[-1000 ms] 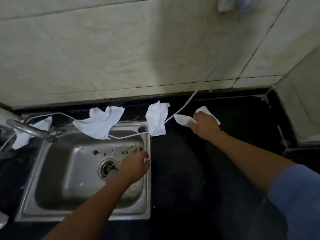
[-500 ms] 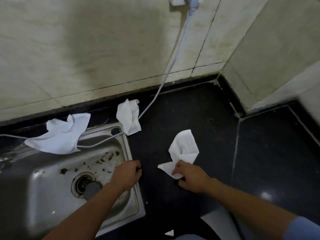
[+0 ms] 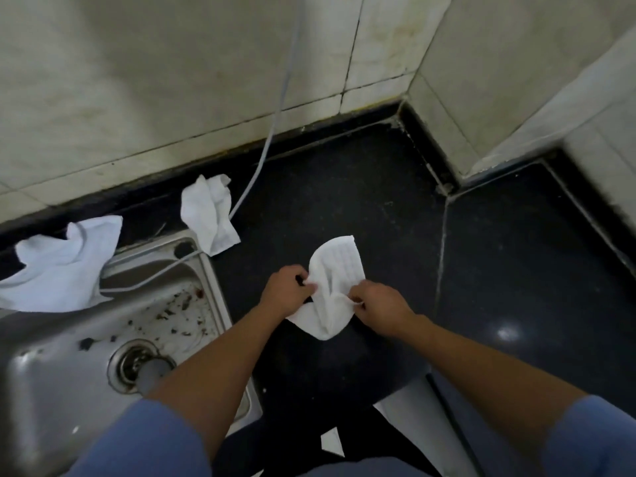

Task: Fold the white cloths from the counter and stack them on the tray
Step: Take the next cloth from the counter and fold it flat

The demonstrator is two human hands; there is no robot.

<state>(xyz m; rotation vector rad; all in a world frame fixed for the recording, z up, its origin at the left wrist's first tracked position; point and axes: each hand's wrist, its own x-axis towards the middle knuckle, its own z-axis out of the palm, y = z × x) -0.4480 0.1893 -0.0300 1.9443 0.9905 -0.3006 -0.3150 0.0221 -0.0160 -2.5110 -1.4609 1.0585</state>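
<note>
A small white cloth (image 3: 335,270) with a faint ribbed pattern lies crumpled on the black counter (image 3: 344,201) in front of me. My left hand (image 3: 285,292) pinches its left edge and my right hand (image 3: 377,304) pinches its right edge, both low over the counter. Another crumpled white cloth (image 3: 208,215) rests at the sink's back right corner. A larger white cloth (image 3: 65,266) drapes over the sink's back rim at the left. No tray is in view.
A steel sink (image 3: 103,339) with dirt specks and a drain fills the lower left. A grey cable (image 3: 275,111) hangs down the tiled wall and runs across the sink rim. The counter turns a corner at the right, bounded by tiled walls.
My right hand pulled the cloth from the back of the counter toward me. My left hand left the sink rim and took the cloth's other edge. The view swung right.
</note>
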